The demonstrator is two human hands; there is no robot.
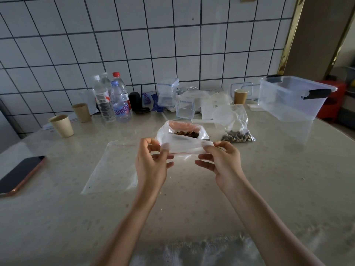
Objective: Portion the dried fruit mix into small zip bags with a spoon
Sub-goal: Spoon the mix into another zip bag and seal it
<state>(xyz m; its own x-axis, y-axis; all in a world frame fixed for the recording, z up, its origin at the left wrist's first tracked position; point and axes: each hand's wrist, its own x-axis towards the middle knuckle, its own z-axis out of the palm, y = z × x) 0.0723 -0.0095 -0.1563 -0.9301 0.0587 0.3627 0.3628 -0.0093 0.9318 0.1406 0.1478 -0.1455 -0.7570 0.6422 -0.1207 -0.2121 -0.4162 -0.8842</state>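
Note:
My left hand (151, 164) and my right hand (221, 160) pinch the two ends of a small clear zip bag (184, 147), held above the table. Just behind it stands an open plastic bag (165, 132) with dark dried fruit mix (187, 134) showing inside. To its right lies another clear bag (237, 120) with dried fruit (236, 136) at its bottom. A flat empty zip bag (113, 167) lies on the table by my left wrist. No spoon is visible.
A phone (20, 174) lies at the left edge. Paper cups (61, 125) (81, 112) (240, 96), water bottles (115, 98) and small lidded boxes (167, 92) stand along the tiled wall. A large clear storage bin (294, 96) sits back right. More plastic lies at the near edge (192, 250).

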